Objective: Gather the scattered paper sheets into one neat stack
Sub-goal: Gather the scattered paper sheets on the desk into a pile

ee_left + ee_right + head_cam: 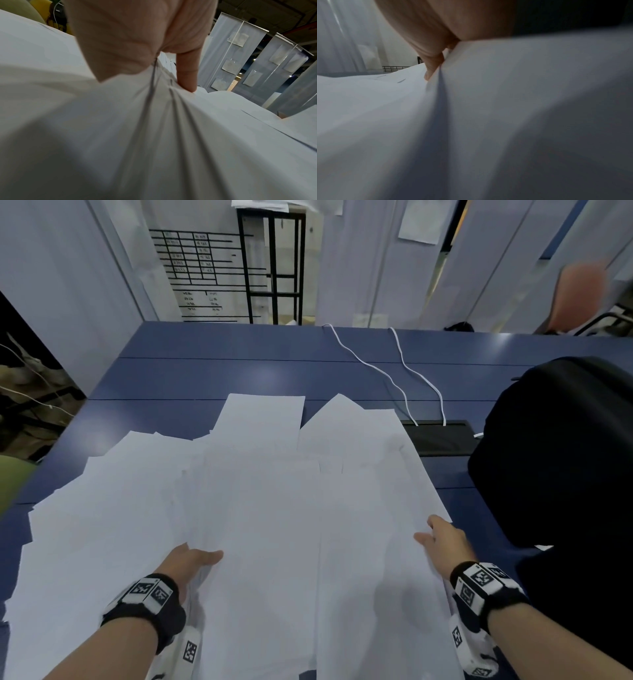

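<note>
The wall chart's (202,268) writing is too blurred to read.

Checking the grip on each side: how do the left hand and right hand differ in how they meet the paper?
The left hand sits inside the spread, thumb on top; the right hand holds the sheets' right edge. Paper bunches into folds at the left hand, while at the right hand it lifts in one fold. Both grip paper.

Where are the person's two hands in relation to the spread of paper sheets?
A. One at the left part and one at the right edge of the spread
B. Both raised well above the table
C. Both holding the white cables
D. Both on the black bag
A: the left hand grips bunched paper sheets at the left part, and the right hand holds the spread's right edge.
</note>
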Demonstrator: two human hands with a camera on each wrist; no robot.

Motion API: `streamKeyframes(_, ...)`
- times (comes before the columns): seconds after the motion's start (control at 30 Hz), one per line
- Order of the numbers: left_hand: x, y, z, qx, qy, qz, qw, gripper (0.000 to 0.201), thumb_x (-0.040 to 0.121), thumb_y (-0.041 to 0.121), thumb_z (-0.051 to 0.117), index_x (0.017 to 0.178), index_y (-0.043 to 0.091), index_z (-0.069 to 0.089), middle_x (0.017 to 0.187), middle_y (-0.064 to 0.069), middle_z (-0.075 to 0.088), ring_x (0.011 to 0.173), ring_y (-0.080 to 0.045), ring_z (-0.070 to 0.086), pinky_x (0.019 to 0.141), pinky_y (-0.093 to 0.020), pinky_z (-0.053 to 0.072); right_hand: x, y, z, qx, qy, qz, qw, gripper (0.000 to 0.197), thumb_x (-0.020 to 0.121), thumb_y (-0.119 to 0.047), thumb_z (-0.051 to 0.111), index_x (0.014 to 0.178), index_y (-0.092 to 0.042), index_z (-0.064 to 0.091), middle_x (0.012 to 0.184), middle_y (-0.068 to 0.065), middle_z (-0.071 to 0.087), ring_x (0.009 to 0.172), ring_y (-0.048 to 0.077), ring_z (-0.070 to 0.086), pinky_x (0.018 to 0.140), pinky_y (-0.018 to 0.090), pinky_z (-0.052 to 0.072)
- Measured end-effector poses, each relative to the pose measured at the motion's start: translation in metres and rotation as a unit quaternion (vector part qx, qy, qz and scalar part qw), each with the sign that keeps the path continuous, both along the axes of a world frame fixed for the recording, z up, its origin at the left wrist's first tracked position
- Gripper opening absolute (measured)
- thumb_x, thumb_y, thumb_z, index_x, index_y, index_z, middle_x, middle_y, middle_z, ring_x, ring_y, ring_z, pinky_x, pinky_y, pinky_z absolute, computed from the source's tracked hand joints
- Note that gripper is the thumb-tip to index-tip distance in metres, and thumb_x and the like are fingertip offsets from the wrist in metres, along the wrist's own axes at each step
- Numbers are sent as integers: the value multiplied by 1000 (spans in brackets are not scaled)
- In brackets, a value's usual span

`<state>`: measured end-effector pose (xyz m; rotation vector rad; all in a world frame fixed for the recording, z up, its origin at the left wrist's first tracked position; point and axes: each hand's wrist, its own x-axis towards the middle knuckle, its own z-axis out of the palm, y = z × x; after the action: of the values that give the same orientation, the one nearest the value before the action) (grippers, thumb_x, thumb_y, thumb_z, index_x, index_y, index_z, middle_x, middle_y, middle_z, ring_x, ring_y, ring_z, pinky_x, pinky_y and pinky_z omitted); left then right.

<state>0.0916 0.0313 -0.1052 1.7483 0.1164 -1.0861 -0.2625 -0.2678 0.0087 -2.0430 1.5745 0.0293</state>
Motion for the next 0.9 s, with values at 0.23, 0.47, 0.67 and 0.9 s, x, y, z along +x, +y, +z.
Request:
streamKeyframes(0.23,-21,-12,39,27,-21,15,999,65,80,4,75,135,-5,43,129,-14,55,127,-38,47,109,-48,34,-1,0,1,-6,84,34,996,33,97,-43,46,105,-12,53,108,11,62,96,32,57,77,33,46)
streamKeyframes(0.47,-18,-9,38,40,-17,12,999,66,74,9,80,132,0,50,130,-17,59,122,-37,53,107,-51,37,-7,18,-9,-22,22,-33,999,78,67,-51,79,121,-9,42,128,12,44,116,30,45,95,42,45)
streamKeyframes(0.67,-23,-10,47,36,-23,12,999,74,73,12,81,135,-2,44,134,-15,54,126,-38,49,109,-51,35,-14,41,-22,69,111,-32,991,96,56,-54,84,121,-9,28,127,12,41,112,33,53,90,43,48)
streamKeyframes(0.9,-29,-12,53,31,-20,5,999,65,80,6,76,135,-4,44,134,-16,54,128,-38,47,110,-50,34,-9,34,-7,21,48,-17,998,49,78,-21,74,104,-18,31,92,2,51,82,24,55,71,33,45)
